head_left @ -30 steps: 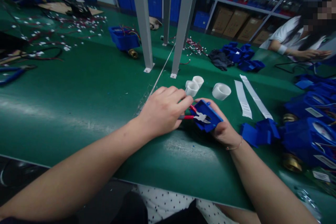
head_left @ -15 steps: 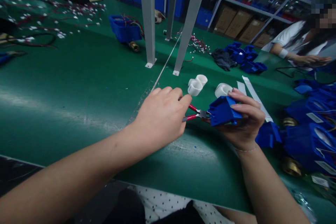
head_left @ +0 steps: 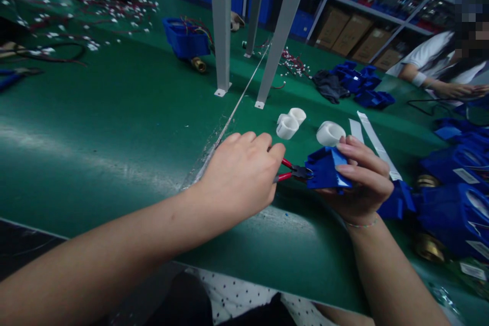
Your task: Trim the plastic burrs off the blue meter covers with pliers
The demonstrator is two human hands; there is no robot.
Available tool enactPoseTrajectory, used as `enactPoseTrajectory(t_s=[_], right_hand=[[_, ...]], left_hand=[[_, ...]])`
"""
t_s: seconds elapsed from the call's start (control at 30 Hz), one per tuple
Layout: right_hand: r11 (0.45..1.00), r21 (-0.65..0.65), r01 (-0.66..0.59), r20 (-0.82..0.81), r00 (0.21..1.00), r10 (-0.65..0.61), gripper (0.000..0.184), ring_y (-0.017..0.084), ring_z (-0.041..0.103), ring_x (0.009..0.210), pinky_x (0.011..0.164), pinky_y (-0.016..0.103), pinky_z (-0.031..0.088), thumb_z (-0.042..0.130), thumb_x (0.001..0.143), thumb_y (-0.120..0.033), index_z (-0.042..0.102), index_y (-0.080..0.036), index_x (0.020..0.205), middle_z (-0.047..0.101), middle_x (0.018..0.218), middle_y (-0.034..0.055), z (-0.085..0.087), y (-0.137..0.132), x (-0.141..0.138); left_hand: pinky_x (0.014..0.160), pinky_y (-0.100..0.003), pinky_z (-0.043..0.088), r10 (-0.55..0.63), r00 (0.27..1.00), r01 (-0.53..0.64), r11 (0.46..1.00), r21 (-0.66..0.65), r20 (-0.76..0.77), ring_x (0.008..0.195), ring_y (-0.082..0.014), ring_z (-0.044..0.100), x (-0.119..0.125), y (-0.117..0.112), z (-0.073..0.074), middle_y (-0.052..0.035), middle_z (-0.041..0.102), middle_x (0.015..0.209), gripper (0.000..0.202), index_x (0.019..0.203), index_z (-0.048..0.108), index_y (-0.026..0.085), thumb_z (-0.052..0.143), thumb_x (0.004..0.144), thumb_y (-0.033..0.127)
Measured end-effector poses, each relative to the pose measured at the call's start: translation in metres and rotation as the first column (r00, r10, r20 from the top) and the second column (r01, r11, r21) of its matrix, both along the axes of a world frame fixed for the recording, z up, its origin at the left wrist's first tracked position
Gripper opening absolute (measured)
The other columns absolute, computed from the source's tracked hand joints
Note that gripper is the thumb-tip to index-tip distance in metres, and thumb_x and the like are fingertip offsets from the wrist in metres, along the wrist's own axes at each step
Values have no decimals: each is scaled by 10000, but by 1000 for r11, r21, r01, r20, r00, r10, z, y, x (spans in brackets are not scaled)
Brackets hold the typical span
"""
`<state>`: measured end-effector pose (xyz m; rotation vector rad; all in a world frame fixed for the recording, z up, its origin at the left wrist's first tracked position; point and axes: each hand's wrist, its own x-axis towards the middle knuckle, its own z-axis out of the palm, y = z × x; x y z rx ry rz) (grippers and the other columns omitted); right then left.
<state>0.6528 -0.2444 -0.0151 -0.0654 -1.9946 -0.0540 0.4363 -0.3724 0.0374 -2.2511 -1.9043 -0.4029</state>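
Note:
My left hand (head_left: 244,173) is wrapped round the red handles of a pair of cutting pliers (head_left: 301,171), whose jaws meet the left edge of a blue plastic housing (head_left: 324,168). The thumb and fingers of my right hand (head_left: 361,178) grip that housing from its right side, above the green table. Just behind it lies a white ring (head_left: 330,133), and two more white rings (head_left: 288,125) sit together to the left. What the jaws bite on is too small to make out.
Blue meter bodies with brass fittings (head_left: 454,209) crowd the right side. Grey posts (head_left: 221,35) rise from the green table (head_left: 114,147). Another blue unit (head_left: 185,38) and loose connector wires (head_left: 87,15) lie at the left. A co-worker (head_left: 435,66) sits at the far right.
The view has shifted slightly, so the table things sit a little further right. The plier handles look closer together, with the jaws still at the housing's left edge.

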Motion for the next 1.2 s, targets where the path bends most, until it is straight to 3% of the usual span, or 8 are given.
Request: enactPoseTrajectory(t_s=[0.37,0.67,0.87,1.03,1.2], right_hand=[[998,-22,65,-25,998,-66,554,271,688,1160,1070,528,597,853,820,-474,587,-356,1292,681,1290,14,-6,1,-1],[1000,1,19,-20,1000,-19,614,277,681,1185,1086,530,585,861,817,-451,588,-291,1343,678,1308,62,-3,2,-2],[999,22,31,-8,999,-31,557,273,682,1180,1081,506,590,832,846,-461,597,-243,1302,682,1281,87,-2,1,-1],[995,-19,93,-1,996,-93,530,273,690,1147,1062,539,595,819,840,-522,586,-337,1278,679,1279,34,-5,-1,1],[998,-14,62,-4,998,-62,596,266,673,1188,1095,528,574,834,841,-471,571,-350,1362,669,1340,26,-2,-2,3]], left_hand=[[710,-418,484,8,1000,-8,1000,18,-2,878,-306,663,-1,0,0,-78,662,908,73,914,637,192,587,868,219],[730,-404,472,8,1000,-8,1000,13,-1,895,-289,656,-3,-1,1,-77,669,928,78,926,633,185,573,887,215],[720,-405,483,9,1000,-9,1000,5,2,885,-293,668,-2,-2,1,-76,674,921,92,924,644,188,569,875,211],[654,-389,463,12,1000,-12,1000,10,6,840,-295,684,-2,-1,0,-70,678,876,98,914,657,197,578,861,220],[530,-338,355,17,999,-14,998,-56,45,695,-269,680,-4,3,-3,-55,685,804,93,875,669,208,607,860,275]])
